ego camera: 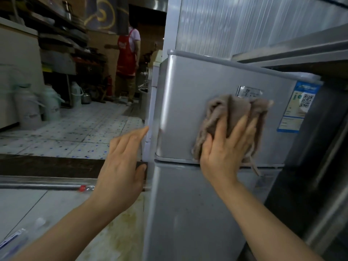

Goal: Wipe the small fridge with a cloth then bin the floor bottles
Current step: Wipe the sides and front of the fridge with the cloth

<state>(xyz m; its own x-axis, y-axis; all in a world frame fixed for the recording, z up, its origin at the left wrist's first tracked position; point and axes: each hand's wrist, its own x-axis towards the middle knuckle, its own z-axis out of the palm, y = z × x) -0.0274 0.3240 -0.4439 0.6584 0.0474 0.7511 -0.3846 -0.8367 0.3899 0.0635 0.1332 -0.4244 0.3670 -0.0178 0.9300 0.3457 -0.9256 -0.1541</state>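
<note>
The small grey fridge (188,102) stands in front of me with an upper and a lower door. My right hand (224,147) presses a crumpled brown cloth (233,113) flat against the upper door, fingers spread and straight. My left hand (124,157) hovers open beside the fridge's left edge, fingers extended, holding nothing. A clear plastic bottle with a red cap (85,188) lies on the floor by the threshold. Another clear bottle with a white cap (17,236) lies at the bottom left.
A person in a red apron (127,53) stands at the back of the tiled kitchen. Large white jugs (28,108) sit on the floor at left. A steel counter (293,55) overhangs the fridge on the right, with a dark cabinet (316,147) beneath it.
</note>
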